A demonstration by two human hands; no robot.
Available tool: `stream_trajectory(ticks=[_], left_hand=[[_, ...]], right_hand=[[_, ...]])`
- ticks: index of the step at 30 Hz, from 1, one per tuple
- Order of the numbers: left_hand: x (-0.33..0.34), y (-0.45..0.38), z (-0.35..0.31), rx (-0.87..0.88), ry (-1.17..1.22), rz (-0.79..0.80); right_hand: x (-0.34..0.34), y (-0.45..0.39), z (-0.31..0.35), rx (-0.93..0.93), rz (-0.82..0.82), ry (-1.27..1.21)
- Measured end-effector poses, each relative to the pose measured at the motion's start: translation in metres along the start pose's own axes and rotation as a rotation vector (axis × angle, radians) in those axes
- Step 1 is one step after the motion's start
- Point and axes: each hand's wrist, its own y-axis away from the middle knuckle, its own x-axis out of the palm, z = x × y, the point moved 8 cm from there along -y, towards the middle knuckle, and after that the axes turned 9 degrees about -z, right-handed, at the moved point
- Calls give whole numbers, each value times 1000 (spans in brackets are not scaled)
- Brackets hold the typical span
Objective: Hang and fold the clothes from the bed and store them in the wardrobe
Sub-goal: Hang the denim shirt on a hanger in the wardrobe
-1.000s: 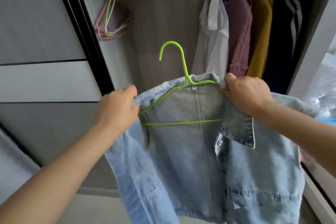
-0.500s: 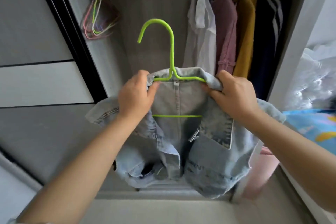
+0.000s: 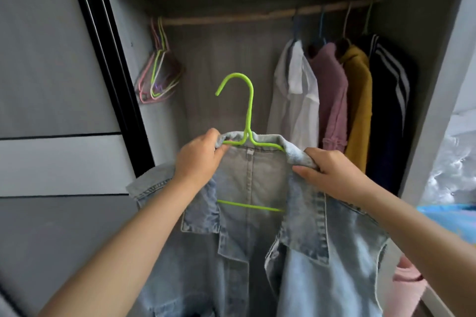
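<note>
A light blue denim jacket (image 3: 257, 226) hangs on a bright green hanger (image 3: 247, 110), held up in front of the open wardrobe. My left hand (image 3: 199, 159) grips the left side of the collar where it meets the hanger's shoulder. The right side of the collar is pinched by my right hand (image 3: 332, 172). The hanger's hook points up and left, below the wooden rail (image 3: 231, 18) and apart from it. The jacket's front falls open, with the hanger's lower bar showing inside.
Several empty hangers (image 3: 158, 77) dangle at the rail's left end. A white shirt (image 3: 298, 95), a pink top (image 3: 332, 95), a mustard top (image 3: 359, 100) and a dark striped jacket (image 3: 391, 100) hang on the right. A sliding door (image 3: 51, 85) stands at left; bedding (image 3: 456, 175) at right.
My left hand has moved from the jacket's shoulder in to the collar. The view has tilted up, so the rail and shelf show, and the jacket now hangs longer and more open.
</note>
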Motion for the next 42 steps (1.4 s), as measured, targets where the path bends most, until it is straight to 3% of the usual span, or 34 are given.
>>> stream_trajectory(ticks=[6, 13, 21, 29, 36, 42], left_hand=[[34, -28, 25, 49, -34, 204], [56, -93, 47, 105, -231, 172], [86, -221, 44, 146, -287, -6], [129, -342, 59, 130, -373, -45], [175, -405, 54, 125, -245, -51], [202, -446, 27, 173, -212, -56]], right_hand=[[-16, -28, -21, 177, -197, 21], [-28, -91, -64, 439, -303, -100], [-19, -242, -90, 452, -482, -358], [-15, -377, -137, 598, -536, -588], [11, -404, -180, 683, -555, -634], [28, -397, -197, 638, -578, -690]])
